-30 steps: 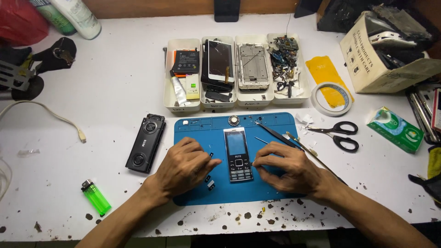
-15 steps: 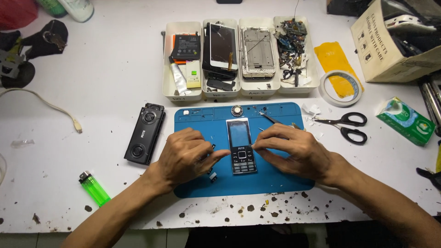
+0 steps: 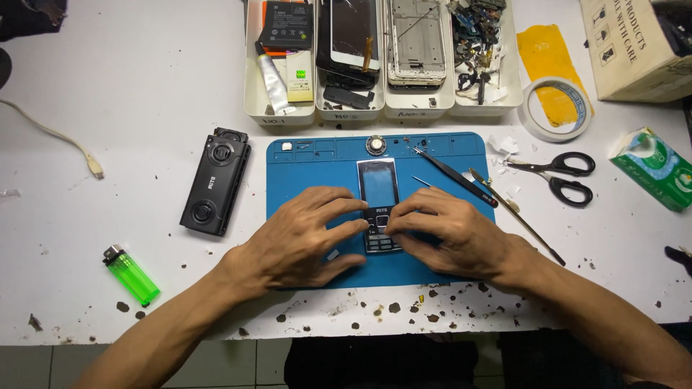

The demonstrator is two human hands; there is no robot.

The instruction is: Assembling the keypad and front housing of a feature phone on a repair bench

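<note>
A small black keypad phone (image 3: 378,194) lies face up on a blue work mat (image 3: 310,169) on a white table. My left hand (image 3: 303,238) rests on the mat to the phone's left, its fingertips pressing on the keypad area. From the right, my right hand (image 3: 450,234) meets it, fingertips on the same lower part of the phone. Both hands cover the phone's lower half; the screen end shows above them.
Black tweezers (image 3: 455,177) and a thin metal tool (image 3: 515,216) lie on the mat's right side. A black phone back housing (image 3: 215,181), a green lighter (image 3: 131,274), scissors (image 3: 562,176), a tape roll (image 3: 556,108), a green packet (image 3: 652,168) and white part trays (image 3: 382,108) surround the mat.
The view has drawn closer to the table. Both hands have slid inward, so their fingertips now meet over the phone's keypad instead of gripping its sides.
</note>
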